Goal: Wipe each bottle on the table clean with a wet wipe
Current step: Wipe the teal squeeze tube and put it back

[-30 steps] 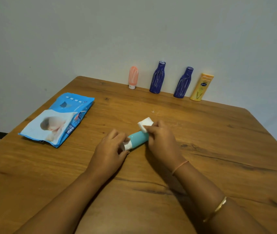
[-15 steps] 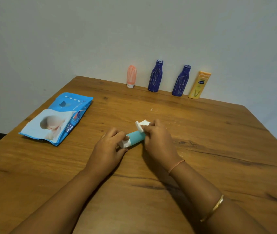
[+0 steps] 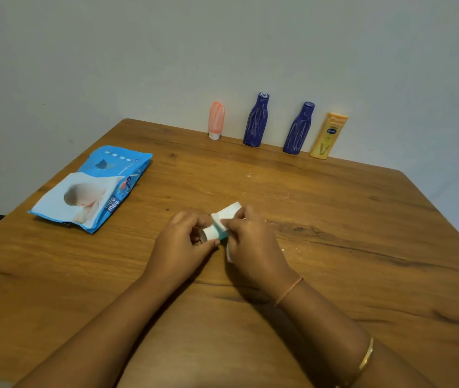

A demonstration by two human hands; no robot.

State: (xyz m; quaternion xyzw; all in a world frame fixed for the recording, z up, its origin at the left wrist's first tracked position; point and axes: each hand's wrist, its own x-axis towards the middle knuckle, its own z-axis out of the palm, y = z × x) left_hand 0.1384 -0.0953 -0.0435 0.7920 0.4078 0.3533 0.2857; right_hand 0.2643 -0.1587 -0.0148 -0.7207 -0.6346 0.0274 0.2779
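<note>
A small teal tube with a white cap lies sideways at mid-table. My left hand pinches its cap end. My right hand grips a folded white wet wipe wrapped over the tube's body, hiding almost all of the teal. Against the back wall stand a pink tube, two dark blue bottles and a yellow lotion bottle, all streaked with white marks.
A blue wet-wipe pack lies on the left part of the wooden table. White specks dot the wood near the middle and right of my hands. The table's right edge runs diagonally at far right.
My right hand slid the wipe leftward along the tube toward the cap, so most of the teal body is now covered. My left hand kept its hold on the cap end.
</note>
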